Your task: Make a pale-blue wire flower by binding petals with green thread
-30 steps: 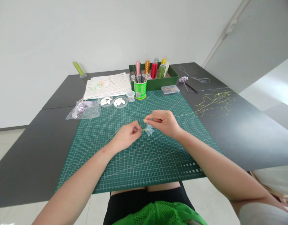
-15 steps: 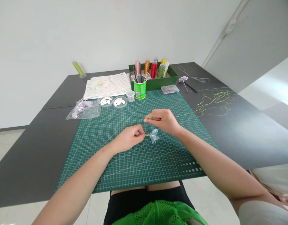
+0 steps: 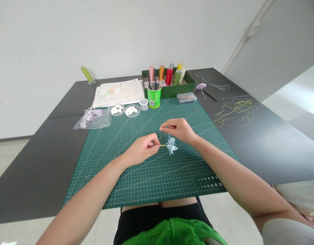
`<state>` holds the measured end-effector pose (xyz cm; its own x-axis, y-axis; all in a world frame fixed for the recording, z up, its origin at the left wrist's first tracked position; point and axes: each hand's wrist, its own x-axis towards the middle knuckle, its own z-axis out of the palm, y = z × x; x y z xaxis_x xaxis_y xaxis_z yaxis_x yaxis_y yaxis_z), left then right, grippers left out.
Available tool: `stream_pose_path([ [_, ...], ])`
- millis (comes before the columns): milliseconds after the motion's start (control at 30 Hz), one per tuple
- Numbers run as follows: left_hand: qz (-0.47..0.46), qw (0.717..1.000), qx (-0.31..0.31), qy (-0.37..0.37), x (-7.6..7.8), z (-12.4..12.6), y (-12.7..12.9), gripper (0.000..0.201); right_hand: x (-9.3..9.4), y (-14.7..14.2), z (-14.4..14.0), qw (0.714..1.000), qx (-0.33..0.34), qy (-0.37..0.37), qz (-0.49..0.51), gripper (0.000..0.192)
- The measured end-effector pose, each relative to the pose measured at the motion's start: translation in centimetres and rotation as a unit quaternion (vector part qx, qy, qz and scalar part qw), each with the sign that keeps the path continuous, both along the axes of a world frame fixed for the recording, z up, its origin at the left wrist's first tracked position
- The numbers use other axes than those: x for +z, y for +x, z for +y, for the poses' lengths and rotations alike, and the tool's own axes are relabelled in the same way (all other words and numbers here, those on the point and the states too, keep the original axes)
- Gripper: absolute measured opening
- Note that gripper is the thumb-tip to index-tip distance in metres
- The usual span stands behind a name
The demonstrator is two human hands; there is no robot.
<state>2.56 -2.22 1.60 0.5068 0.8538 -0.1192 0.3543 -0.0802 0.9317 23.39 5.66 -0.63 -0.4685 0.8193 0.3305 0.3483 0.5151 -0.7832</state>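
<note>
Over the middle of the green cutting mat (image 3: 136, 183), my left hand (image 3: 143, 149) pinches the short yellow-green stem of a small pale blue flower (image 3: 171, 145). The petals point right, just below my right hand (image 3: 177, 130). That hand is closed on a thin yellow-green thread (image 3: 198, 124), which runs off to the right across the mat toward a loose tangle of thread (image 3: 235, 112) on the dark table. Both hands hover a little above the mat, a few centimetres apart.
At the mat's far edge stand a green cup of tools (image 3: 154, 95), two small dishes of white petals (image 3: 124, 110), a small jar (image 3: 143, 103) and a clear box (image 3: 186, 97). Behind are a green tray of thread spools (image 3: 184, 83), paper sheets (image 3: 118, 92), a plastic bag (image 3: 92, 117).
The flower has swung from left-pointing between my hands to right of my left fingers, petals now pointing right. My left hand shifted slightly right; the right hand moved a little up and right.
</note>
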Motion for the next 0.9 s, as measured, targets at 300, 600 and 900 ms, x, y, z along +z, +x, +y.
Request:
stream_pose_path([
  [300,-0.091,0.986,0.123,0.072,-0.3,0.4,-0.8,0.016,-1.4,-0.7,0.0,0.998,0.031,-0.054,-0.021,0.036],
  [600,-0.091,0.954,0.260,0.119,-0.8,1.6,-1.5,0.014,-0.6,-1.5,-1.5,0.997,0.064,-0.026,-0.018,0.023],
  [900,-0.032,0.946,0.300,0.115,-1.0,1.9,-1.3,0.013,0.0,-1.6,-2.2,0.994,0.105,0.015,-0.022,0.022],
])
